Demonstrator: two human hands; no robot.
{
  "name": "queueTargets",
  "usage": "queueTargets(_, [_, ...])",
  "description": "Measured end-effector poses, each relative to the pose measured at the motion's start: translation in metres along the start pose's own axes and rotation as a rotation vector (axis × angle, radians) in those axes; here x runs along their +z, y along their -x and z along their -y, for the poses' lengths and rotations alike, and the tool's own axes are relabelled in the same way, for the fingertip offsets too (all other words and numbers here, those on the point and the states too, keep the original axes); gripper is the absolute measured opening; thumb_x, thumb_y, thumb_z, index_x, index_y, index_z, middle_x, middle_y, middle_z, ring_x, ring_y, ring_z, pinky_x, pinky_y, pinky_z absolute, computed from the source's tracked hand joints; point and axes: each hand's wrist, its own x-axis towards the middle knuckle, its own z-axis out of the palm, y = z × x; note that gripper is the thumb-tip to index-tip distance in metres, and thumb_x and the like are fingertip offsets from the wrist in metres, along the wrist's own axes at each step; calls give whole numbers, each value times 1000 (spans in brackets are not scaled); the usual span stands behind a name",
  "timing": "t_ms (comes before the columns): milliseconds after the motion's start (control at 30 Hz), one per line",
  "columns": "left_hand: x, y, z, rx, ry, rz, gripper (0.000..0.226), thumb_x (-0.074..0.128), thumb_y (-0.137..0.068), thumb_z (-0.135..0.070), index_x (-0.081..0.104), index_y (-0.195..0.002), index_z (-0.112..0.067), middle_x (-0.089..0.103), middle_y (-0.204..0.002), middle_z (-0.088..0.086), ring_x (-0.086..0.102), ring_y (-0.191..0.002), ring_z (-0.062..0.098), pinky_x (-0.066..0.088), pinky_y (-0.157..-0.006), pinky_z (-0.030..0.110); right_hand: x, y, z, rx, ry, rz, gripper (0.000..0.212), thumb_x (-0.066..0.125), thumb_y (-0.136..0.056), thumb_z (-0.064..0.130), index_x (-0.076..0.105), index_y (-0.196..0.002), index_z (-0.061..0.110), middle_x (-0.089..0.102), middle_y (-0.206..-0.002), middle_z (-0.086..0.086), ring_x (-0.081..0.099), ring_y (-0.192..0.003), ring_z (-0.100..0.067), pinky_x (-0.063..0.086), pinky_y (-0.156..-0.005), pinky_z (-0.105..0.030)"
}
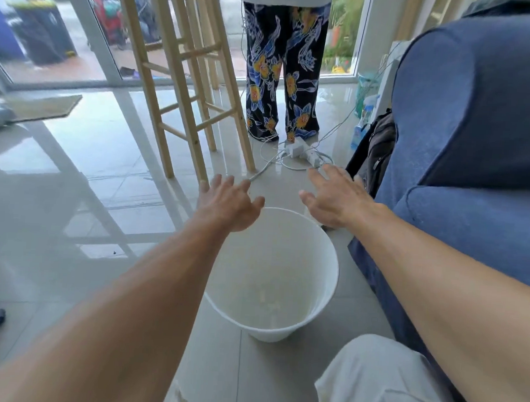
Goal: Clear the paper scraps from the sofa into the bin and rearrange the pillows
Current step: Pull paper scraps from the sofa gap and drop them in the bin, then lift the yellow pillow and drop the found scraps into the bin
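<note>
A white bin (pixel 325 253) stands on the tiled floor beside the blue sofa (pixel 476 135), which fills the right side. A few pale paper scraps (pixel 267 302) lie at the bin's bottom. My left hand (pixel 226 205) hovers over the bin's far left rim with fingers spread and holds nothing. My right hand (pixel 334 195) reaches past the far right rim, fingers straight and empty. No pillows or loose scraps on the sofa show in this view.
A person in floral trousers (pixel 283 69) stands just beyond the bin. Wooden stool legs (pixel 183 89) rise at left centre. A white power strip with cables (pixel 303 150) lies on the floor. A dark backpack (pixel 373 151) leans against the sofa.
</note>
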Motion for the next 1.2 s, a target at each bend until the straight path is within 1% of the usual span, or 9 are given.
queueTargets(67, [-19,1,3,0,11,-47,65,23,-99,-59,19,-154,-24,15,-161,12,7,-148,31,4,-117,54,-21,2,4,0,7,-29,63,29,-100,48,10,-154,22,7,-161,-9,5,-148,-28,8,-117,-54])
queueTargets(133, [-38,0,8,-4,32,-86,66,23,-99,-59,17,-155,-25,13,-161,12,6,-149,31,2,-116,55,-40,3,6,-2,9,-61,63,29,-100,48,11,-154,22,8,-161,-9,4,-149,-27,8,-117,-54])
queueTargets(500, [-141,3,16,-11,27,-201,66,24,-98,-59,23,-153,-23,17,-160,13,9,-148,31,6,-117,55,-133,9,10,18,13,-145,61,25,-101,49,11,-154,23,6,-161,-7,0,-149,-27,4,-116,-56])
queueTargets(633, [-191,7,11,-7,14,-182,69,24,-97,-61,21,-153,-22,15,-160,13,7,-149,31,5,-117,56,-187,16,9,29,19,-139,62,25,-101,49,11,-155,22,8,-161,-8,-1,-148,-27,3,-117,-56])
queueTargets(833, [-329,7,-5,25,6,-166,70,24,-97,-62,14,-155,-24,11,-161,12,5,-149,31,5,-118,56,-334,31,-8,76,16,-166,61,27,-101,49,14,-154,22,11,-161,-8,4,-148,-28,7,-116,-56])
queueTargets(900, [-379,6,-16,50,-11,-164,69,24,-97,-61,16,-154,-24,13,-161,12,6,-148,31,5,-118,56,-384,38,-16,96,27,-170,61,27,-100,49,15,-153,22,12,-160,-8,6,-148,-28,9,-115,-56])
queueTargets(1033, [-489,11,-47,108,-15,-187,68,25,-97,-61,19,-153,-24,16,-160,13,10,-148,32,7,-118,55,-489,55,-38,154,4,-172,62,26,-100,50,12,-154,23,7,-161,-8,4,-148,-28,6,-116,-56])
queueTargets(1133, [-561,13,-72,155,-4,-201,68,27,-97,-61,20,-153,-23,16,-160,12,11,-148,32,7,-117,56,-557,68,-56,187,6,-197,63,28,-100,50,14,-154,22,13,-160,-10,8,-148,-30,9,-116,-56])
queueTargets(1200, [-606,15,-88,193,-5,-232,68,28,-97,-60,21,-152,-22,19,-159,12,13,-147,32,10,-116,56,-597,80,-68,211,14,-212,62,29,-100,50,16,-154,23,14,-160,-10,8,-148,-29,11,-115,-56])
